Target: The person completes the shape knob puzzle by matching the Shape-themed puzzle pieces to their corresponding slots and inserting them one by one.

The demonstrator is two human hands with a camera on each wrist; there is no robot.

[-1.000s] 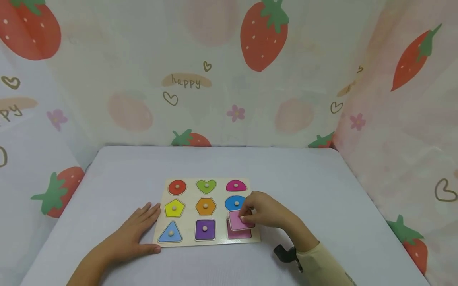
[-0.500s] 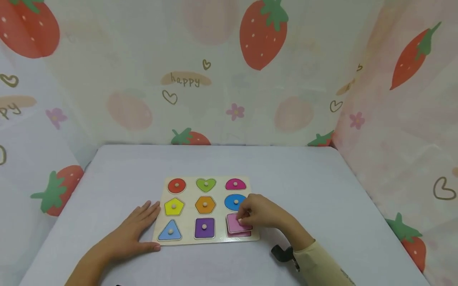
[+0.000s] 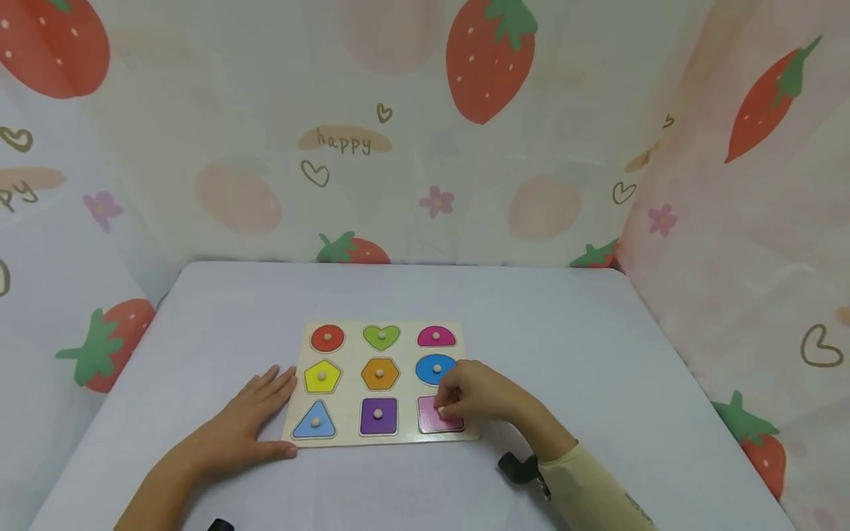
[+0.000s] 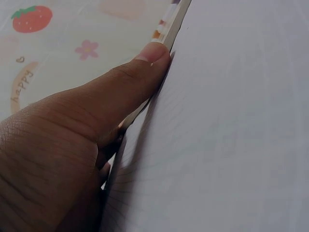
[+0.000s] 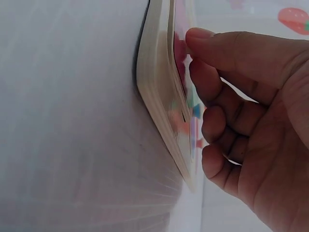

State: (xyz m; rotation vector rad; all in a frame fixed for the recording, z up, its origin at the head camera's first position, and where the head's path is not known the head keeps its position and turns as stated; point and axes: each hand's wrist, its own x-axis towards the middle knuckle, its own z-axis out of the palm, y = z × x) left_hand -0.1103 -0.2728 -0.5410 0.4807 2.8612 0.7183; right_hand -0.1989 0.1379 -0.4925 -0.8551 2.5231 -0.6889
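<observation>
A wooden knob puzzle board [image 3: 405, 354] lies on the white table, filled with coloured shapes. At its near right corner my right hand [image 3: 488, 394] pinches the small knob of a pink square puzzle piece [image 3: 429, 422] between thumb and forefinger. From the head, the piece lines up with its recess; in the right wrist view, the edge of the pink piece [image 5: 179, 63] stands slightly proud of the board. My left hand [image 3: 242, 420] lies flat with fingers spread along the board's left side. Its thumb [image 4: 130, 72] rests against the near left corner.
Beside the pink piece sit a purple square [image 3: 388, 424] and a blue oval [image 3: 428, 365]. A blue triangle [image 3: 305, 428] is close to my left thumb. Strawberry-printed cloth [image 3: 412, 184] walls the table's back and sides. A black device [image 3: 518, 468] hangs at my right wrist.
My right hand has lowered the pink square from a shifted position over its recess until the outlines match. My left hand has stayed at the board's side.
</observation>
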